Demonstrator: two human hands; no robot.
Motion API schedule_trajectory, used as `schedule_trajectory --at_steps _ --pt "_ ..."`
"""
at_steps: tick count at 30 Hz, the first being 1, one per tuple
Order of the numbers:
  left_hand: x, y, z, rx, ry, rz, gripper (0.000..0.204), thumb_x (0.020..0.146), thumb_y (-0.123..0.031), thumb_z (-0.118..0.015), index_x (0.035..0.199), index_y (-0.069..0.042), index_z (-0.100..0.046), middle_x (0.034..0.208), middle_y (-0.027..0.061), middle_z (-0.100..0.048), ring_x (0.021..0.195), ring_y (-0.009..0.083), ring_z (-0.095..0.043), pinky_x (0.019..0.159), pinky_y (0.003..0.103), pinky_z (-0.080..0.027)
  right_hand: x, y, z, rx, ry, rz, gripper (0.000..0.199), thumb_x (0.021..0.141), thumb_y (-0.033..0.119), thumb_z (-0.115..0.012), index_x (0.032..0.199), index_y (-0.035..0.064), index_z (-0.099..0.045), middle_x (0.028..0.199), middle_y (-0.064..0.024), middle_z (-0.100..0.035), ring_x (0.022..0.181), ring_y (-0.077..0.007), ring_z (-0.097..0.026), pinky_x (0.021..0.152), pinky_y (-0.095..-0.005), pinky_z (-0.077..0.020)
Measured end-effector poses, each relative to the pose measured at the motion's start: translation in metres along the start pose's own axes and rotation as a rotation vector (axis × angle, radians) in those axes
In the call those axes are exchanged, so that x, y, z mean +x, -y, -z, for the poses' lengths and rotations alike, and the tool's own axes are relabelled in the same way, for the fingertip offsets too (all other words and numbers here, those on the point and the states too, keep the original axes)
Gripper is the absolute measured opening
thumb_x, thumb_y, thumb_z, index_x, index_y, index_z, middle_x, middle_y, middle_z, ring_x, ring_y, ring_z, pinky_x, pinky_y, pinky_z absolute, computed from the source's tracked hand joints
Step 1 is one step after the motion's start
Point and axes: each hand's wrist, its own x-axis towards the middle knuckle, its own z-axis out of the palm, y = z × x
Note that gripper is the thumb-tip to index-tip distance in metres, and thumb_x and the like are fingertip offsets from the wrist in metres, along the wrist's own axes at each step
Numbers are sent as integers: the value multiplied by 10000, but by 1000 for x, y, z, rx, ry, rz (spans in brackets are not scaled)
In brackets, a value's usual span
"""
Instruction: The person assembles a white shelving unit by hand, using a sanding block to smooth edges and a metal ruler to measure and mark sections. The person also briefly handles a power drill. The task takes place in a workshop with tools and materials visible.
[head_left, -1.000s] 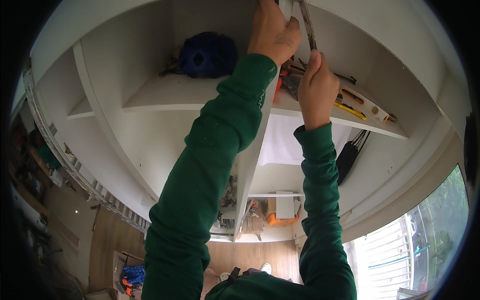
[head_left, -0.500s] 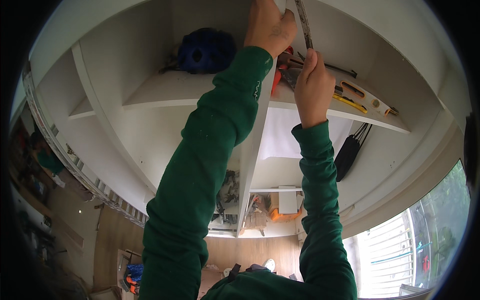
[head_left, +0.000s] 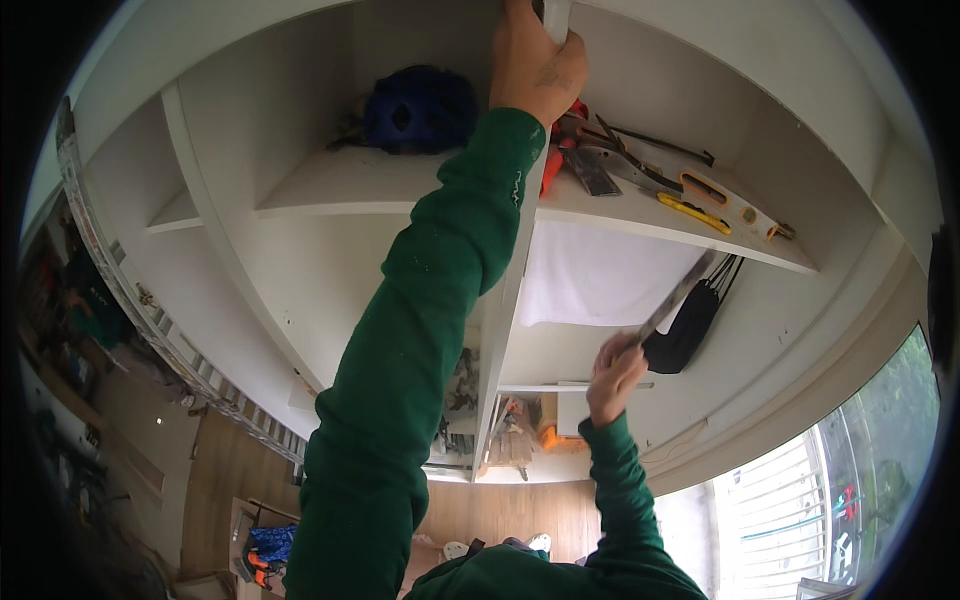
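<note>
Left hand [head_left: 535, 65] grips white upright panel [head_left: 510, 300] overhead — right hand [head_left: 615, 375] below, fist closed on flat metal strip [head_left: 678, 295].

Home under renovation or DIY fit-out, not a finished living room. White built-in shelving unit [head_left: 300, 250] fills the view, used as tool storage: shelf [head_left: 640, 215] just right of the raised left-hand fingers [head_left: 520, 40] carries hand tools [head_left: 620, 165], a yellow spirit level [head_left: 695, 212] and orange-handled pliers [head_left: 552, 165]. Blue helmet [head_left: 420, 108] in the compartment left of those fingers. Black bag [head_left: 690, 325] hangs just beside the right-hand fingers [head_left: 612, 362]. Well below: wooden floor [head_left: 500, 510] with scattered gear, orange tool [head_left: 550, 437] on a lower shelf. Window with white shutters [head_left: 770, 510], greenery outside.
</note>
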Motion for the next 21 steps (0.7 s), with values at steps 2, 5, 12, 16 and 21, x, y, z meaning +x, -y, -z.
schedule_trajectory --at_steps 2,5,12,16,21 --pt "-4 -10 2 95 -101 -21 448 839 -122 -662 1212 69 -503 1081 320 -611 1042 477 -605 897 474 -482 -81 -34 38 -149 -49 -153 602 1056 564 -313 679 101 -390 555 38 -339 461 -53 -317 423 -228 -211" --pt "-11 -22 6 301 -105 121 450 828 -170 -708 1189 37 -537 1074 289 -607 1003 451 -600 852 465 -481 -197 -47 98 -407 13 -403 583 1081 454 -295 683 50 -430 557 19 -408 491 -79 -412 426 -262 -260" --pt "-14 -22 3 642 -401 -611 290 839 -175 -727 1053 -28 -597 1109 163 -543 936 336 -489 855 463 -400 -330 -33 176 -653 372 -705 475 1064 313 -327 738 28 -521 615 -189 -560 582 -398 -582 571 -465 -450" --pt "-11 -16 2 708 -378 -696 245 845 -88 -679 1068 -38 -592 1084 123 -560 963 312 -516 832 459 -392 -335 -44 172 -639 486 -736 451 1063 319 -333 778 53 -560 635 -190 -584 611 -402 -602 587 -486 -462" --pt "-7 -7 1 725 -388 -714 237 830 -64 -679 1053 -128 -628 1151 33 -544 1016 260 -487 878 433 -374 -330 -57 159 -579 481 -668 415 1061 288 -352 792 57 -566 651 -193 -601 608 -429 -602 569 -509 -456"
